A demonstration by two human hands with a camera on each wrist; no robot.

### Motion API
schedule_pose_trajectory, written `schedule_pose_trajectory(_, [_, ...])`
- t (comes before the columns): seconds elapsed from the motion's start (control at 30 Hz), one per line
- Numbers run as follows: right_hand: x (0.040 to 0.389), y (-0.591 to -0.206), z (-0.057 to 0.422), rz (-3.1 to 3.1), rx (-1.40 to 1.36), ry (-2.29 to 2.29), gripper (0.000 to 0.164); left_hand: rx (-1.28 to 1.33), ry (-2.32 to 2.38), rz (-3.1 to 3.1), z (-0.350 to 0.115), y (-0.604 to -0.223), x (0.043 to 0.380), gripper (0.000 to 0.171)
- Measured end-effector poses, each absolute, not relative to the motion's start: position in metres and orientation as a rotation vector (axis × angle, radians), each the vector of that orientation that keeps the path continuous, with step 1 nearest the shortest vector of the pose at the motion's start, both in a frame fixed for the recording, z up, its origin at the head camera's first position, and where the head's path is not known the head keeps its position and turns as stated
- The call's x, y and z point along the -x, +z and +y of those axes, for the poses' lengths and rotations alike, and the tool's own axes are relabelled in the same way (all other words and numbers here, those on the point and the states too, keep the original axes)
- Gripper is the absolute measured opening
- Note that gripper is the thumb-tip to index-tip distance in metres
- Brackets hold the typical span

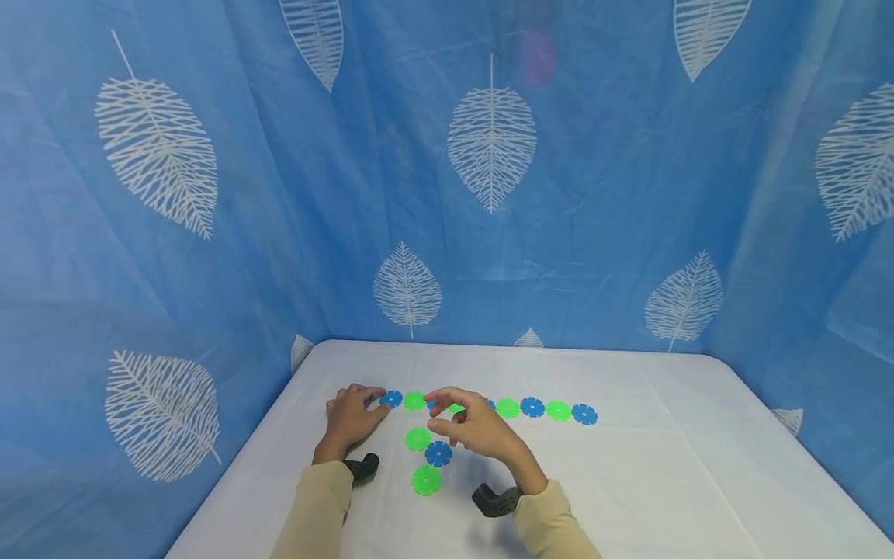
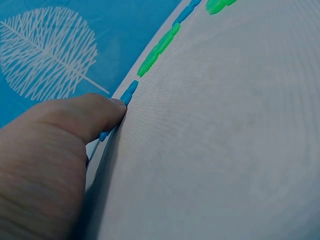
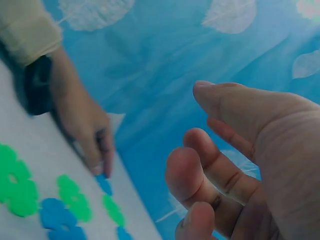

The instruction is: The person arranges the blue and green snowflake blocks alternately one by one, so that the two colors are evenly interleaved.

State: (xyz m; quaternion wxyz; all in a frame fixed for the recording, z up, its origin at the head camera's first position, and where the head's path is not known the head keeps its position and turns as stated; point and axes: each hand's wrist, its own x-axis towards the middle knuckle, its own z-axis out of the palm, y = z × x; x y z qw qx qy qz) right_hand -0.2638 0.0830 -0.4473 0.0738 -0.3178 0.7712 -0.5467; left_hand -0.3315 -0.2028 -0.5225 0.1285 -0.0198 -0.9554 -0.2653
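Left hand (image 1: 351, 418) apparently pinches a blue disc (image 1: 393, 399); right hand (image 1: 480, 428) hovers.

A: In the head view, what does the bare right hand (image 1: 476, 425) hide on the white cloth-covered table (image 1: 670, 466), toward its far edge?
B: Parts of a flat, green, notched disc (image 1: 455, 408) and the flat, blue, notched discs (image 1: 431, 405) either side.
A: And the near edge?
B: Cut off at the bottom, like both beige sleeves (image 1: 316, 505).
A: The bare left hand (image 3: 84, 120)?
B: Blurred in the right wrist view.
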Motion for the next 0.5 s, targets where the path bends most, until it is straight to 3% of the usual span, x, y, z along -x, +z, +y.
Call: schedule_pose_trajectory(0.5, [0.268, -0.481, 0.07, 2.279, 0.908, -1.529, 0.041, 0.05, -0.748, -2.783, -0.203, -0.523, 0.333, 0.039])
